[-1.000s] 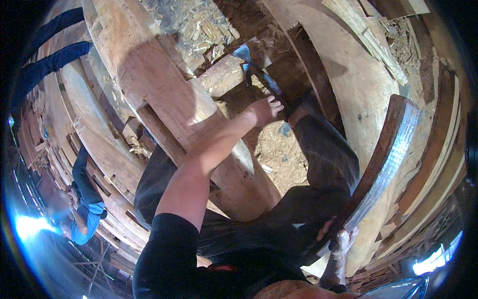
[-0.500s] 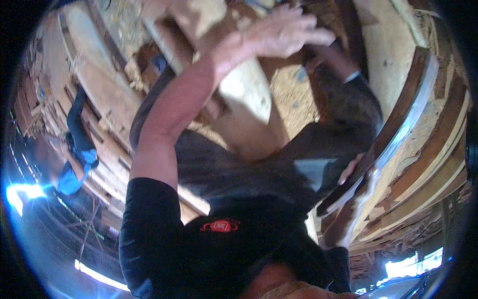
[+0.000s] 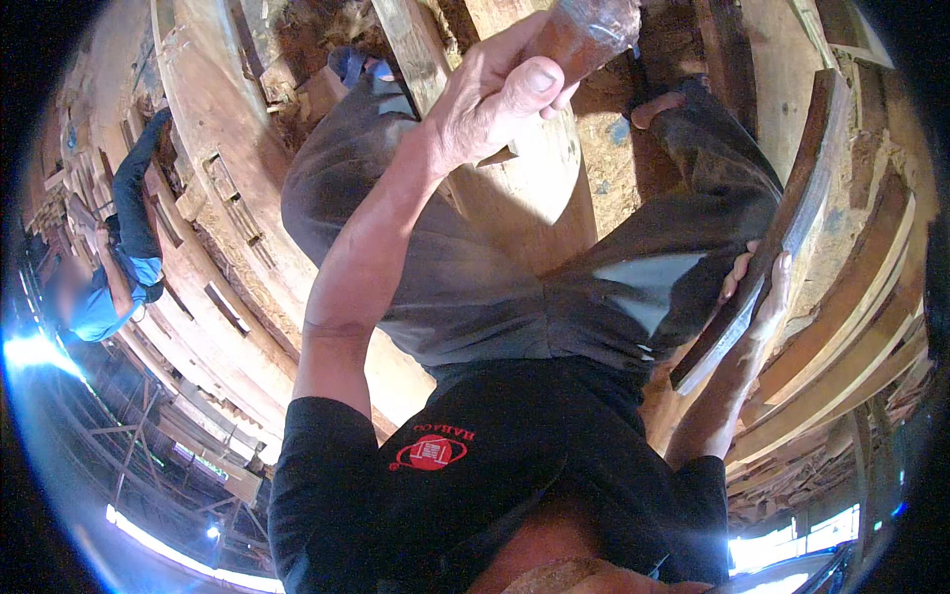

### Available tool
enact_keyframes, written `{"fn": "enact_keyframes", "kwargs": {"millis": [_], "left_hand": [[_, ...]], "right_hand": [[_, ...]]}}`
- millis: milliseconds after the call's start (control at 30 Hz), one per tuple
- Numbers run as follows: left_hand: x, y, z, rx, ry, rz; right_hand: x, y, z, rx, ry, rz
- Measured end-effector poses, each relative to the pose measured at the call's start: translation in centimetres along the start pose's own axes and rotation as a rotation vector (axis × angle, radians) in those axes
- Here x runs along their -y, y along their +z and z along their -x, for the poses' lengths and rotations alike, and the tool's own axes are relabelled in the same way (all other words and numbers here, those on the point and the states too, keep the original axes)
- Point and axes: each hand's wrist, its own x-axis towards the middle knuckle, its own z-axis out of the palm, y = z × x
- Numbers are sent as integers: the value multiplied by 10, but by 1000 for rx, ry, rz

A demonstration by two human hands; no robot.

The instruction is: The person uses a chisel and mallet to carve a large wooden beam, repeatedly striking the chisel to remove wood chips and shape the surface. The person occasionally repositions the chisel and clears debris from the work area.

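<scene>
My left hand (image 3: 495, 99) is raised in front of me, its fingers closed round a thick reddish-brown piece (image 3: 586, 40) with a pale, shiny, scuffed end. Whether it is wood or a container I cannot tell, and the top edge of the view cuts it off. Along my right side stands a long dark wooden board (image 3: 792, 213) with a bright, light-catching edge. My right hand (image 3: 775, 287) grips its lower part, fingers on one side and thumb side on the other. A pale, pointed timber (image 3: 544, 188) lies between my legs, below the left hand.
Long beams with cut slots (image 3: 228, 307) run along the left. More curved boards (image 3: 851, 337) are stacked at the right. Sawdust (image 3: 606, 173) covers the ground near my feet. A person in blue (image 3: 114, 297) is bent over at the far left.
My left hand, blurred and stretched farther right before, has come back left and now shows the reddish-brown piece in its grasp. My right hand and the board appear higher in view.
</scene>
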Motion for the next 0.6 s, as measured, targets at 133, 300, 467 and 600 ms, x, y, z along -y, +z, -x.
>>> {"fn": "enact_keyframes", "kwargs": {"millis": [133, 300, 467, 600], "left_hand": [[14, 7, 8, 30, -78, -23], [25, 3, 12, 4, -122, -94], [28, -1, 14, -31, -84, 147], [26, -6, 21, -55, -48, 309]], "right_hand": [[-2, 5, 3, -54, -1, 44], [0, 11, 4, -111, 14, 24], [-2, 9, 4, -116, -49, 116], [8, 24, 18, -97, -291, 319]]}}
